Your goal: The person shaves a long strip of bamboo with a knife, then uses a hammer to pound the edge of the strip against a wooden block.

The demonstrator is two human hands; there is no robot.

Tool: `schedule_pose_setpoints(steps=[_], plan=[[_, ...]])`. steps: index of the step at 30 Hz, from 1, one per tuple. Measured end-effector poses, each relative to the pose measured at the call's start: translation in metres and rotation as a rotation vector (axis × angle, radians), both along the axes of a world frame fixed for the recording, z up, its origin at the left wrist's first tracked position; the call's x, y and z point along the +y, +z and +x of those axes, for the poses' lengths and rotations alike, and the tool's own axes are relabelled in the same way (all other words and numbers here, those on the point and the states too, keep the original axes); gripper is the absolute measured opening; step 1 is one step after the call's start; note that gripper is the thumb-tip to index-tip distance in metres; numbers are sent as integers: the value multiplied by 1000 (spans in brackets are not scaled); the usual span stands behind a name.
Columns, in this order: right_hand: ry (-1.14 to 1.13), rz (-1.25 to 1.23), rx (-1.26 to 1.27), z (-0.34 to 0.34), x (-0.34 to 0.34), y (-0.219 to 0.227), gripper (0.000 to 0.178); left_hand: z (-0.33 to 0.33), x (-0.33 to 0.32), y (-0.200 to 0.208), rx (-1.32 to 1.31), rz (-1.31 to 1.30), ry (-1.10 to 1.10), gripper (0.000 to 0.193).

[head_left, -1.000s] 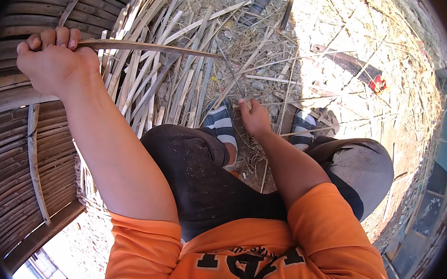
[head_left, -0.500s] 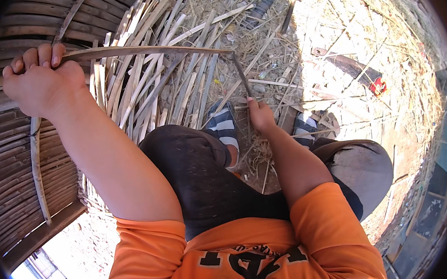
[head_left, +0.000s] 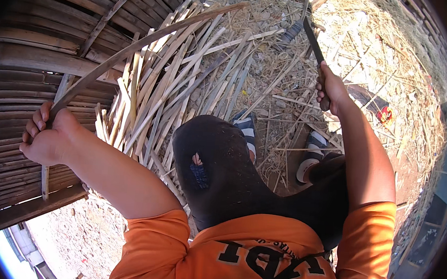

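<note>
My left hand (head_left: 45, 133), at the far left, is closed round one end of a long bamboo slat (head_left: 130, 51). The slat rises toward the upper middle, its far end hanging free above a pile of split bamboo strips (head_left: 159, 92). Out in front on the right, my right hand (head_left: 330, 90) grips a long knife (head_left: 313, 40) with a dark, narrow blade. Its blade points away from me and stands apart from the slat.
A slatted bamboo wall (head_left: 22, 97) stands close on the left. Straw and scraps cover the ground (head_left: 388, 53). A dark ribbed object (head_left: 292, 31) lies beyond my feet. To the right is a long, dark, flat thing with a red end (head_left: 384, 114).
The knife has come off the slat and swung up and away to the right with my right hand. The slat's far end has risen; my left hand is slightly lower and farther right.
</note>
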State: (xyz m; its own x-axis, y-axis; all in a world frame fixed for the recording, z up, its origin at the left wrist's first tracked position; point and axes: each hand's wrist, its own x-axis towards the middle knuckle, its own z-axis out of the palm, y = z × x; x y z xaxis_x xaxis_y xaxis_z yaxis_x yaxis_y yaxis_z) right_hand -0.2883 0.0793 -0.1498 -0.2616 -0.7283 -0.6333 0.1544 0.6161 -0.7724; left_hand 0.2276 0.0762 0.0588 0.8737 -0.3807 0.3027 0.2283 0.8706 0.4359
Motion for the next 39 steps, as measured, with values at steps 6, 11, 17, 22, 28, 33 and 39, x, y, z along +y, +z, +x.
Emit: schedule_pose_setpoints(steps=[6, 11, 17, 22, 28, 33, 39], plan=[[18, -119, 231, -58, 28, 101, 47, 160, 72, -42, 208, -71, -5, 19], [-70, -196, 197, -80, 54, 107, 50, 268, 118, -61, 287, -118, -71, 20], [-126, -132, 254, -59, 62, 85, 44, 224, 119, -62, 264, 105, 199, 20], [224, -270, 617, -18, 62, 110, 51, 185, 105, -82, 294, 79, 134, 23], [723, -675, 1033, 51, 72, 132, 48, 137, 87, -55, 324, 14, -43, 35], [860, -801, 1264, 55, 78, 118, 47, 129, 75, -47, 360, 41, -13, 36], [881, -752, 1504, 35, 74, 113, 42, 129, 83, -49, 321, 7, -113, 34]])
